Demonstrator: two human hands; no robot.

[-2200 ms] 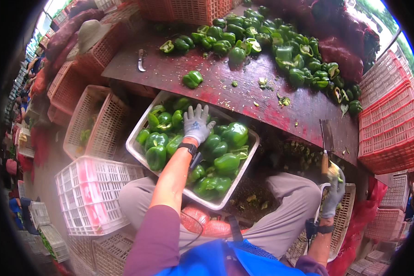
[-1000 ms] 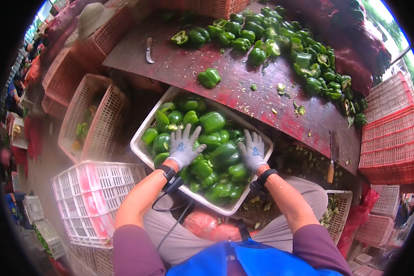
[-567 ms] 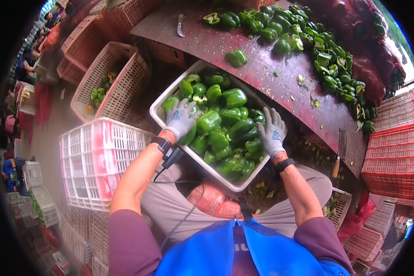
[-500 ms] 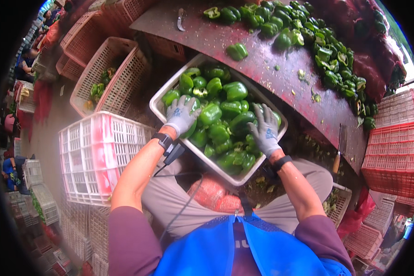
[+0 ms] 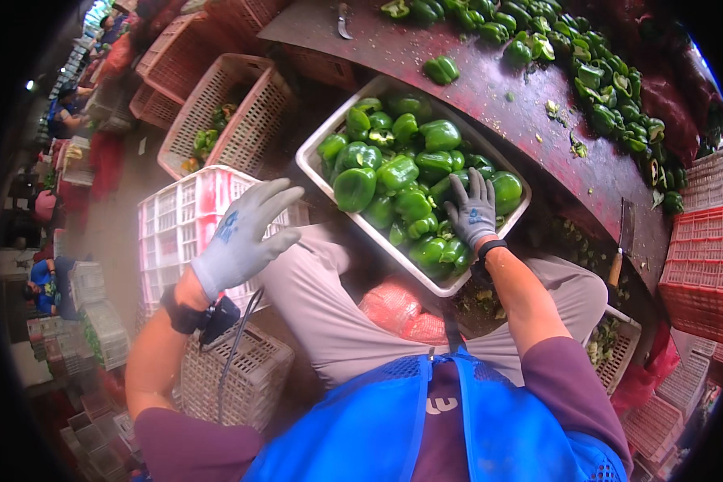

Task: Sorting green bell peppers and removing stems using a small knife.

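Observation:
A pale plastic crate (image 5: 317, 173) full of green bell peppers (image 5: 398, 173) stands before me, its far side by the stained work table (image 5: 490, 104). My right hand (image 5: 472, 210), in a grey glove, lies on the peppers near the crate's right end, fingers spread. Raised off to the left of the crate is my left hand (image 5: 247, 233), gloved too. Its fingers are apart and nothing is in them. Below it in the picture stands a white and pink slatted crate (image 5: 177, 213).
More bell peppers (image 5: 602, 88) are heaped along the table's far side. A hooked knife (image 5: 344, 21) lies at its far left, and a wooden-handled knife (image 5: 616, 265) at its right edge. A pinkish crate (image 5: 217, 120) at the left holds a few peppers. Red stacked crates (image 5: 699, 265) stand at right.
My left hand has come off the peppers and moved left and toward me, clear of the crate. The right hand stays on the peppers. The whole view has shifted.

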